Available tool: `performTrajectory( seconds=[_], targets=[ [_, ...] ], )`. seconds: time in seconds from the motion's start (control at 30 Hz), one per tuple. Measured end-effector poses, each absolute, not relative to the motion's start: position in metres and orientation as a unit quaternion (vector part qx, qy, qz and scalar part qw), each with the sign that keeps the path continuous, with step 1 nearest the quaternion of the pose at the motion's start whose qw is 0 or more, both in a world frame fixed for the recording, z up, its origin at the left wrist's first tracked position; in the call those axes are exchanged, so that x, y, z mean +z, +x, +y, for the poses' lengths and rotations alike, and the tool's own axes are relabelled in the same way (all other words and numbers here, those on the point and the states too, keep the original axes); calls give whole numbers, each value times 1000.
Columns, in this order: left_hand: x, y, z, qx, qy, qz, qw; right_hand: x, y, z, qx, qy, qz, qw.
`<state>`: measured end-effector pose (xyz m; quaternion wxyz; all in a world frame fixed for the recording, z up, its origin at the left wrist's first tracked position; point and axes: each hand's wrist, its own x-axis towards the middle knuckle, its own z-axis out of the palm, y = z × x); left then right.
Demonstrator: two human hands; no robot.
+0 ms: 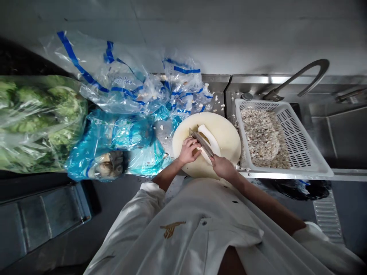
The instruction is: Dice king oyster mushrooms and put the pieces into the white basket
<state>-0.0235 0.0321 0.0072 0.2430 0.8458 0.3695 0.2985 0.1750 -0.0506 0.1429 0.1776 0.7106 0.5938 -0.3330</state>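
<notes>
On the round, cream-coloured cutting board, a long, smooth white vegetable piece lies beside a broad-bladed knife. My right hand is wrapped round the knife's handle, its blade slanting away to the upper left. Close to the blade on its left side, my left hand presses with bent fingers on another white piece. Most of that piece is hidden by the hand and the knife; its lower end shows below the blade. I cannot make out its exact kind.
To the right, a white perforated basket holds chopped pale bits, with a curved faucet and sink behind. Clear bags with blue stripes, blue bags and bagged leafy greens crowd the left side.
</notes>
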Motion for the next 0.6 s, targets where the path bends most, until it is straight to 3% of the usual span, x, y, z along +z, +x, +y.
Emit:
performTrajectory(
  seconds=[0.17,0.33,0.6],
  targets=[
    [7,-27,33,296,849,374,227,148,178,-54,-363,692,610,131],
    [10,-30,31,310,851,366,215,137,163,-57,-346,723,586,120],
    [13,-32,29,318,851,365,203,162,186,-92,-327,692,632,118]
  ],
)
